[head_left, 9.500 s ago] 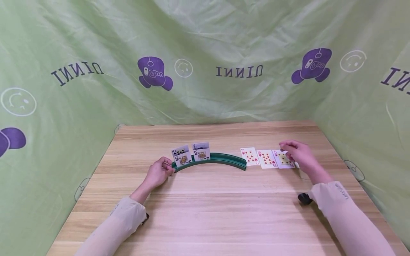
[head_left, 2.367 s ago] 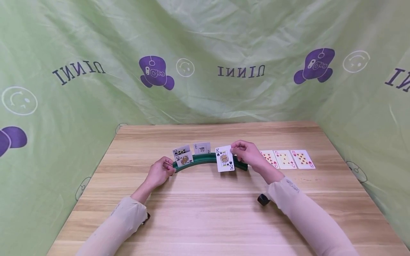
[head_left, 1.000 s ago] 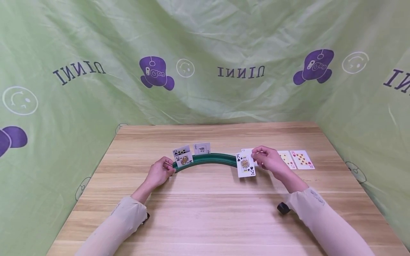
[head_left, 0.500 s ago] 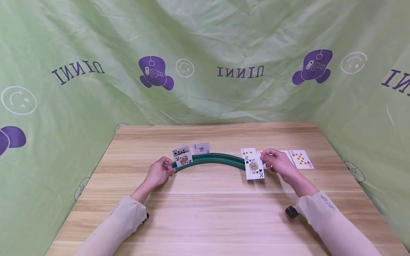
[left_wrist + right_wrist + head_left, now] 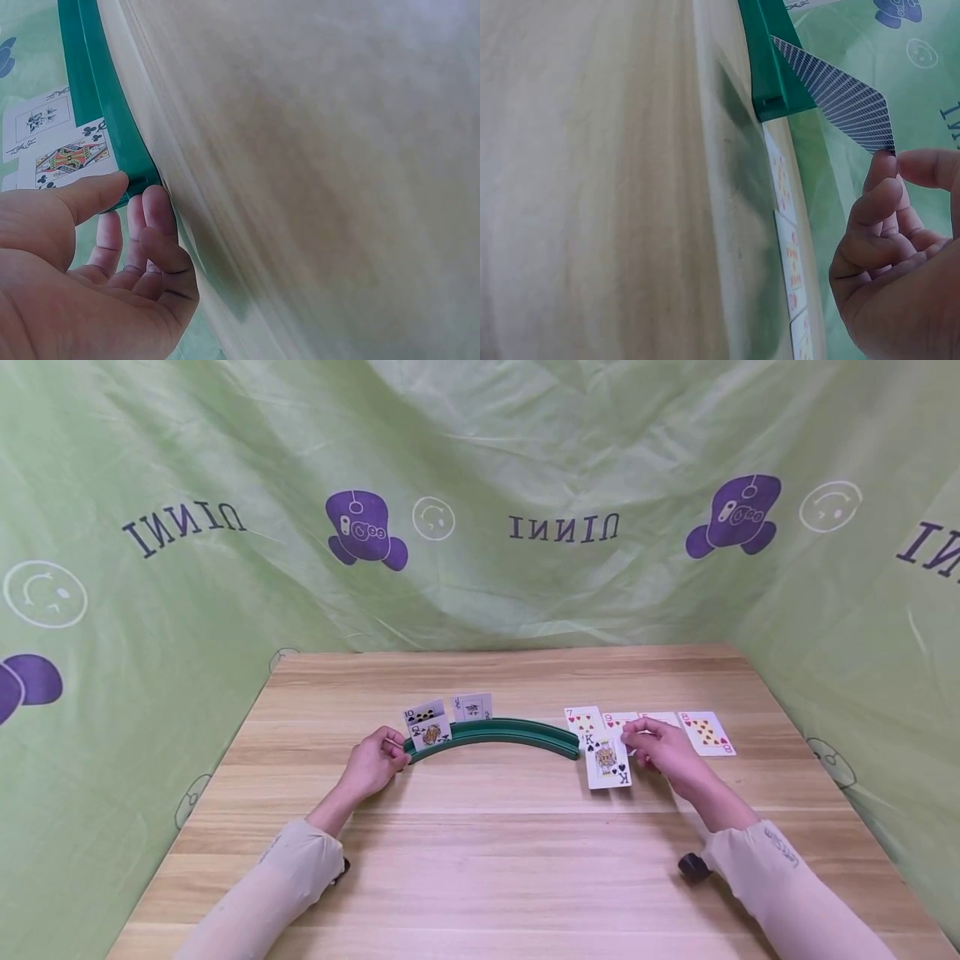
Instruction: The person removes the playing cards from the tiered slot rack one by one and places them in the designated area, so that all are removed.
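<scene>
In the head view my left hand (image 5: 371, 764) pinches the left end of a curved green card holder (image 5: 517, 731) with two grooves. The left wrist view shows its thumb (image 5: 101, 193) on top and fingers below. A queen of clubs (image 5: 431, 735) stands in the front groove, partly covering a black ten (image 5: 423, 713); a joker (image 5: 472, 707) stands in the back groove. My right hand (image 5: 667, 756) pinches a king of spades (image 5: 607, 764) by its right edge, raised above the table at the holder's right end. Its patterned back (image 5: 844, 94) shows in the right wrist view.
On the wooden table (image 5: 495, 860), right of the holder, a row of red cards lies face up: a seven of hearts (image 5: 582, 718), a nine (image 5: 617, 718), a five mostly behind my right hand, and an eight of hearts (image 5: 707, 733). Green printed cloth (image 5: 480, 602) surrounds the table.
The king of spades, earlier in the holder's front groove, is now in my right hand. It has moved right and nearer, past the holder's right end. My left hand stays put.
</scene>
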{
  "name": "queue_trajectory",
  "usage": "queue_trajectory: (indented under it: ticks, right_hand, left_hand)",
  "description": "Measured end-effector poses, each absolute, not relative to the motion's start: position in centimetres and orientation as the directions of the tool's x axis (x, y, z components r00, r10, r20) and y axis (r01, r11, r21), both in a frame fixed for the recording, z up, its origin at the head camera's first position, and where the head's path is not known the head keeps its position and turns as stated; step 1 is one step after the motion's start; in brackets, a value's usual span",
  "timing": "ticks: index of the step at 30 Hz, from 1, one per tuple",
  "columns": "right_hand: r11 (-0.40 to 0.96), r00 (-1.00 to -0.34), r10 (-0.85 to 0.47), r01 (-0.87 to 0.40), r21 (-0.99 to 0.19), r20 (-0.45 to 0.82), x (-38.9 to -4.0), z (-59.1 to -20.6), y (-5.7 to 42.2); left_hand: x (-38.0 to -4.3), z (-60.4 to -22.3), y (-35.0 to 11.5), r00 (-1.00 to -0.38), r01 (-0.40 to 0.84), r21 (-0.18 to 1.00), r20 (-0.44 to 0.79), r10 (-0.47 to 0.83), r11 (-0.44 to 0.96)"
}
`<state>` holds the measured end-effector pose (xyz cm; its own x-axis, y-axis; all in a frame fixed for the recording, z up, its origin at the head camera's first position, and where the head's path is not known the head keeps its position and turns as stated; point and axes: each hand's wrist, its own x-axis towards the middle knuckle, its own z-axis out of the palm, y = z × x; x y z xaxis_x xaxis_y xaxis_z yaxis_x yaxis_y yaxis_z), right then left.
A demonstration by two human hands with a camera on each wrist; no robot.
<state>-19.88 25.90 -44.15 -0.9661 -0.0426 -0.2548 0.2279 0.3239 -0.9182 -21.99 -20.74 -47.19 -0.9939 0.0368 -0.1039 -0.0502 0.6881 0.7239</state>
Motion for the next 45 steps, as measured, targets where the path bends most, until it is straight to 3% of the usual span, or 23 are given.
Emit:
queue_trajectory:
  ticks: [16,28,45]
  right_hand:
    - [0.414,-0.941,-0.093,0.261,-0.872,-0.326,-20.0,-45.8,26.0]
    - [0.497,-0.940,-0.031,0.281,-0.821,-0.340,-19.8,-45.6,26.5]
    - [0.454,-0.940,-0.119,0.236,-0.859,-0.321,-20.3,-44.3,25.1]
  left_hand:
    - [-22.0,-47.1,-20.6,-0.993,-0.057,0.726,-0.109,0.034,0.685]
    - [-22.0,-47.0,-20.7,-0.993,-0.059,0.734,-0.111,0.034,0.677]
    - [-22.0,-46.9,-20.6,-0.993,-0.060,0.734,-0.112,0.033,0.677]
